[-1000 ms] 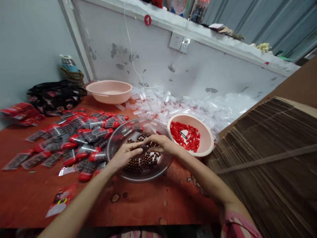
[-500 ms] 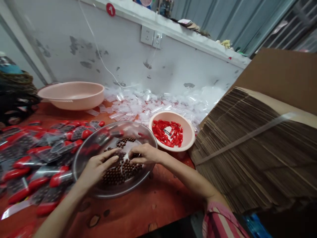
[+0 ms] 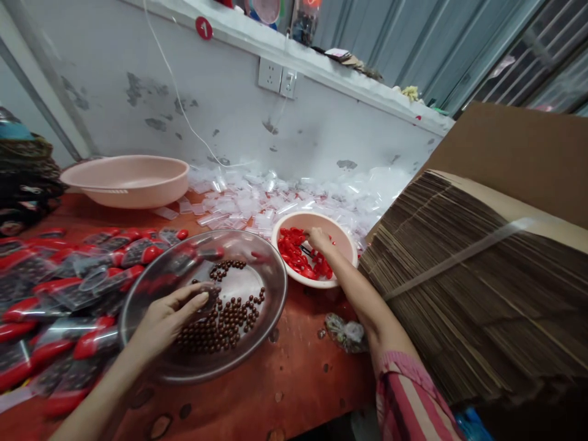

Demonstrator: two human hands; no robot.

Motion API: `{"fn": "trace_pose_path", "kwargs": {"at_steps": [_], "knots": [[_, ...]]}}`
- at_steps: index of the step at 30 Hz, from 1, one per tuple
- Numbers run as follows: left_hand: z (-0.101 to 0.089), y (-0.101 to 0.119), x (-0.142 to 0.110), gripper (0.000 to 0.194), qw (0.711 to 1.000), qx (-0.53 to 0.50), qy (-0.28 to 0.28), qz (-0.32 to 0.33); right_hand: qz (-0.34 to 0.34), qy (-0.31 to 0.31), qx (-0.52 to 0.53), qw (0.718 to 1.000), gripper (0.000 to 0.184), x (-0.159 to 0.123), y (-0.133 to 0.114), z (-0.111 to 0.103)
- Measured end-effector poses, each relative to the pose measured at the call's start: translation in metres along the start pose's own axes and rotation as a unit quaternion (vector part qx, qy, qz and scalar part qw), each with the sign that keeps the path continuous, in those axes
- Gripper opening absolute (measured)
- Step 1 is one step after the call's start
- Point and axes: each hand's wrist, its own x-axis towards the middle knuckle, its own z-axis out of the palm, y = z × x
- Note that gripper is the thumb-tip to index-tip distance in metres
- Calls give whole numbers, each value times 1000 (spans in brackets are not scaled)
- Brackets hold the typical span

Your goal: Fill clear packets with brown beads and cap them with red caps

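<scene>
Round brown beads [image 3: 225, 327] in clear bowl [image 3: 275, 324]

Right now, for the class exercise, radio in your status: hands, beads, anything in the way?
Left hand in clear bowl beside brown beads. Right hand on red plastic pieces in pink bowl. Red-topped packets against clear bowl's left side.

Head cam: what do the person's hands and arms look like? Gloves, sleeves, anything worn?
The left hand and right hand are bare: no gloves, watch or bracelet visible, and no cables. The right sleeve is striped pink, red and cream, ending near the elbow. The left sleeve is out of view.
</scene>
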Motion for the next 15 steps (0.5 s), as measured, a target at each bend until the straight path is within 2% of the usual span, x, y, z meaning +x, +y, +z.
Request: {"fn": "trace_pose_path", "kwargs": {"at_steps": [6, 12, 14, 15], "knots": [[-3, -8, 2, 48, 1000, -6, -24, 17, -27, 20, 51, 998, 30, 4, -9, 15], [-1, -6, 0, 45, 999, -15, -19, 33, -41, 62, 117, 990, 26, 0, 0, 7], [0, -5, -1, 46, 998, -23, -25, 46, -66, 76, 176, 979, 26, -7, -6, 2], [1, -3, -2, 46, 998, -22, -28, 54, -91, 76, 238, 964, 27, -12, -11, 1]]}}
